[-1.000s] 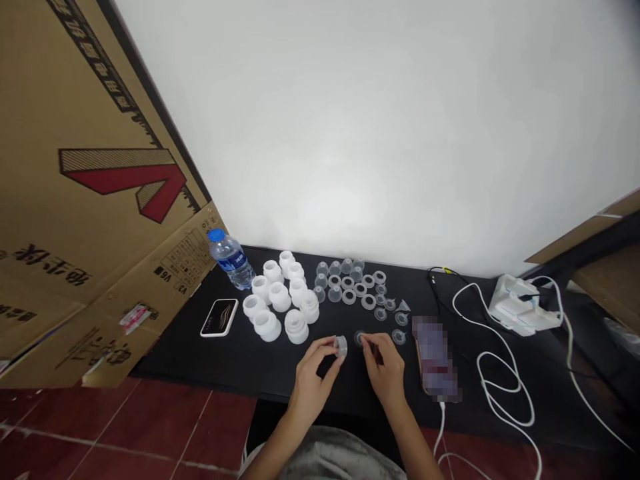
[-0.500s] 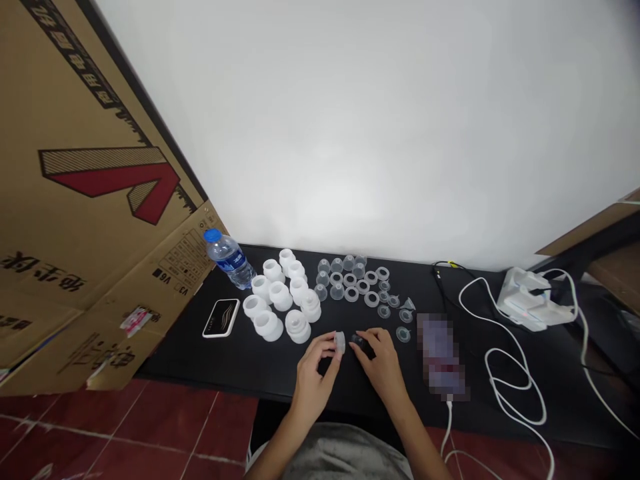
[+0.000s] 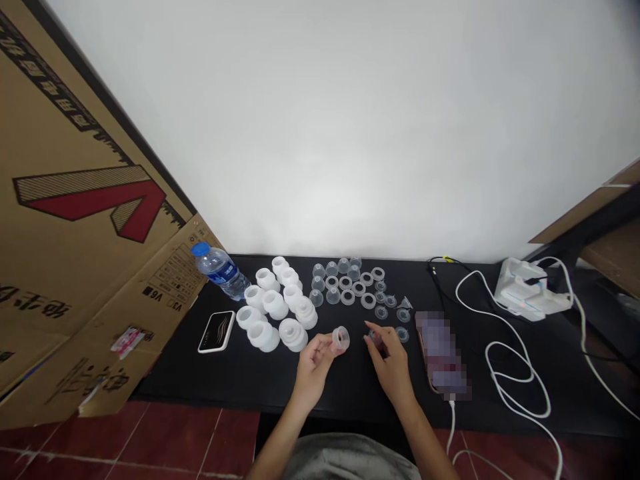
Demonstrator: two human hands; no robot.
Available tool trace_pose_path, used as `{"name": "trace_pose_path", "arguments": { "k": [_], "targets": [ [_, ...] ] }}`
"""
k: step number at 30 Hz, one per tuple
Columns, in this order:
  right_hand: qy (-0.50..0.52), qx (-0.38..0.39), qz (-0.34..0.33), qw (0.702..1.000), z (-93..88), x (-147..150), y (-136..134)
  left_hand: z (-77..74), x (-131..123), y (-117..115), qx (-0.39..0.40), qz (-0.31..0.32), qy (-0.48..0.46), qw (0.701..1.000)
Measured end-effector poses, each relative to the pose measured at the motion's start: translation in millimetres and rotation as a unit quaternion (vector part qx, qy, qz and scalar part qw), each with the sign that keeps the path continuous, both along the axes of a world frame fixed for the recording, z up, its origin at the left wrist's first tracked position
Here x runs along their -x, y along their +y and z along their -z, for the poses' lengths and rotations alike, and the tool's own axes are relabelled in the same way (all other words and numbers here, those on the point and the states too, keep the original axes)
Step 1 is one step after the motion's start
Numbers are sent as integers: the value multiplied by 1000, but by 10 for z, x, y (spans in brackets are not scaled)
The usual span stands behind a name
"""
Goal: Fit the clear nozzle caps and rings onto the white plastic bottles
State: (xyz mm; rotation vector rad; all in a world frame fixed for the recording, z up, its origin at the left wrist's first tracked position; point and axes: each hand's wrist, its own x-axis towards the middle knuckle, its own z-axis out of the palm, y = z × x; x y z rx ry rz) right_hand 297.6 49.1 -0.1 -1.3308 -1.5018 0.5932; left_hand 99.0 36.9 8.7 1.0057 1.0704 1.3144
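Note:
My left hand (image 3: 313, 363) is closed on a clear plastic ring-shaped cap (image 3: 341, 339), whose round opening faces up toward me. To its right, my right hand (image 3: 393, 360) pinches a small translucent plastic piece (image 3: 374, 336), partly hidden by the fingers. The two pieces are apart, just above the black table. Beyond my hands lie several translucent rings (image 3: 348, 297), several clear domes (image 3: 333, 296) and several thin clear funnel-like discs (image 3: 381, 313). Left of them stand several white plastic collars (image 3: 275, 304); a few nearer ones, such as the stepped collar (image 3: 293, 333), have inserts.
A water bottle (image 3: 223, 272) leans beside a white-framed black device (image 3: 217, 331) at left. A large cardboard box (image 3: 90, 267) borders that side. To the right lie a blurred phone (image 3: 443, 353), looping white cable (image 3: 525, 373) and a white power strip (image 3: 530, 291).
My right hand has moved right, widening the gap between the hands. The cap in my left hand has turned so its opening shows. The view has shifted slightly.

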Motion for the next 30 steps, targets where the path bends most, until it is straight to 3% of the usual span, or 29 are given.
{"name": "trace_pose_path", "arguments": {
  "k": [10, 19, 26, 30],
  "targets": [
    [17, 13, -70, 997, 38, -8, -11, 48, -25, 0, -20, -3, 2, 1000],
    [38, 8, -71, 997, -48, -6, -1, 79, -61, -31, -26, 19, 25, 999],
    [53, 23, -59, 997, -7, -3, -6, 62, -78, -28, -27, 17, 34, 999],
    [74, 43, -90, 992, 2, -4, -21, 67, -78, -27, -32, 23, 31, 999]
  ]
}}
